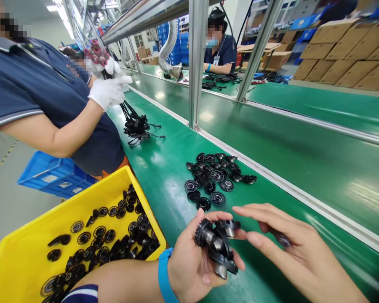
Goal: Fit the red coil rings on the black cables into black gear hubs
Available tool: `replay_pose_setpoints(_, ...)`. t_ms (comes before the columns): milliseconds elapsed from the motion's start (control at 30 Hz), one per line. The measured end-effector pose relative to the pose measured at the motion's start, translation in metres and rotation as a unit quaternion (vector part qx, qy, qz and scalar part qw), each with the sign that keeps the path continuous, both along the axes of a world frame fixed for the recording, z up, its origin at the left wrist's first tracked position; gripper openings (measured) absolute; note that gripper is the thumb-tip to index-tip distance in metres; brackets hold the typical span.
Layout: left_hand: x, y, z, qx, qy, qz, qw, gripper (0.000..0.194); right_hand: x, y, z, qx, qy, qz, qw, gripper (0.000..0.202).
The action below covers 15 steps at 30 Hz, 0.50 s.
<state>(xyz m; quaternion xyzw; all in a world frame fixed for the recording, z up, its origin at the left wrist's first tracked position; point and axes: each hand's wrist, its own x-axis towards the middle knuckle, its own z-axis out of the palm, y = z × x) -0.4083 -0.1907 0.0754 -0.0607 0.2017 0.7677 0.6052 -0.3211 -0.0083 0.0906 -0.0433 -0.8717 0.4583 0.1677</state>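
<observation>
My left hand (pixel 192 261), with a blue wristband, is palm up, its fingers curled round several black toothed wheels (pixel 219 248) with silver metal hubs. Just to the right, my right hand (pixel 290 248) has its thumb and index finger stretched toward these wheels. Its other fingers curl over a small dark metallic piece (pixel 283 240), mostly hidden in the palm. Beyond both hands a loose heap of similar black wheels (pixel 210 187) lies on the green work surface (pixel 158 168).
At lower left stands a yellow bin (pixel 82 198) with many black wheels. Blue crates (pixel 57 176) are behind it. A co-worker in white gloves (pixel 105 92) holds dark cables at left; more cables (pixel 137 128) lie on the bench. A metal post (pixel 196 63) rises ahead.
</observation>
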Motion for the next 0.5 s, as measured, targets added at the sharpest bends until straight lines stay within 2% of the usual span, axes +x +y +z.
replay_pose_setpoints(100,0.000,0.000,0.002,-0.005,0.011,-0.011,1.000,0.049,0.000,-0.006,0.002,-0.090,-0.043,0.018,0.995,0.026)
replay_pose_setpoints(267,0.004,-0.003,0.000,0.033,0.056,-0.031,0.997,0.055,-0.003,-0.001,-0.009,-0.189,-0.100,-0.039,0.976,0.030)
replay_pose_setpoints(400,0.008,-0.006,-0.004,0.054,0.073,-0.023,0.996,0.058,-0.006,0.000,-0.010,-0.359,-0.113,-0.021,0.926,0.030)
replay_pose_setpoints(500,0.011,-0.008,-0.005,0.079,0.087,-0.014,0.993,0.058,-0.007,-0.006,-0.007,-0.429,-0.119,-0.015,0.895,0.034)
